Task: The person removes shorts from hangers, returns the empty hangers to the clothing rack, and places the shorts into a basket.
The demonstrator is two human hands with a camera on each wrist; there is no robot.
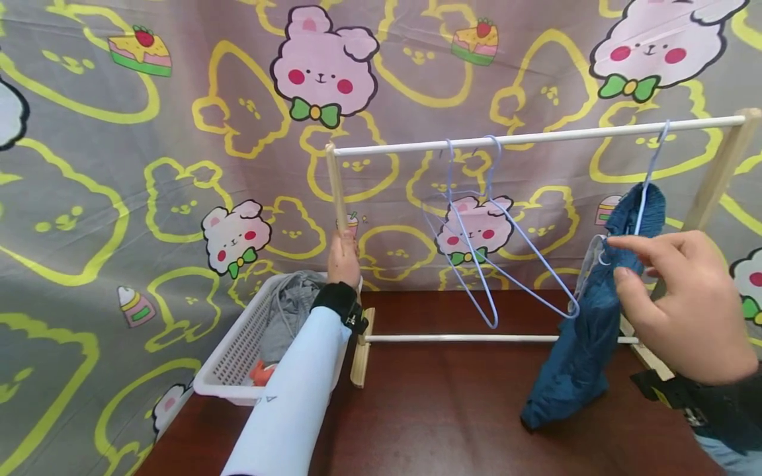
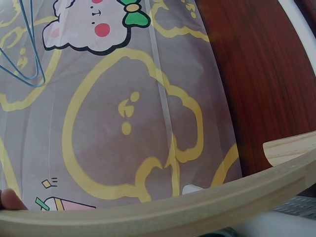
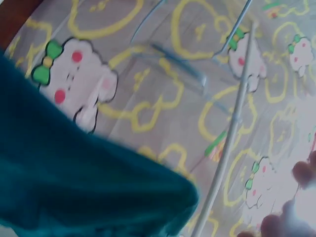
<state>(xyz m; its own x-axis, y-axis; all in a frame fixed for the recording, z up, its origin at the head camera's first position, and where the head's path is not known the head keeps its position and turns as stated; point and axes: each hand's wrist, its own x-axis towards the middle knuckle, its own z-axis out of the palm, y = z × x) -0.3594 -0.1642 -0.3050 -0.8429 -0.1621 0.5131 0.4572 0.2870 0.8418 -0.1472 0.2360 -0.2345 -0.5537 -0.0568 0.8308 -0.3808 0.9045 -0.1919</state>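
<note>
The left hand (image 1: 344, 261) grips the left wooden post (image 1: 336, 188), fingers curled round it, beside a white basket (image 1: 235, 357) containing grey cloth (image 1: 282, 320). The right hand (image 1: 690, 304) is at the blue garment (image 1: 586, 350), thumb and forefinger parted by a narrow gap; contact with the fabric cannot be determined. The garment hangs from a hanger (image 1: 655, 155) toward the right of the white rail (image 1: 565, 137), with two further hangers (image 1: 476, 261) to its left.

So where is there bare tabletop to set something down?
The tabletop is bare between the rack's left foot and the blue garment, in front of the lower bar. It's crowded left, with the basket, and right, around the garment and right hand.
</note>
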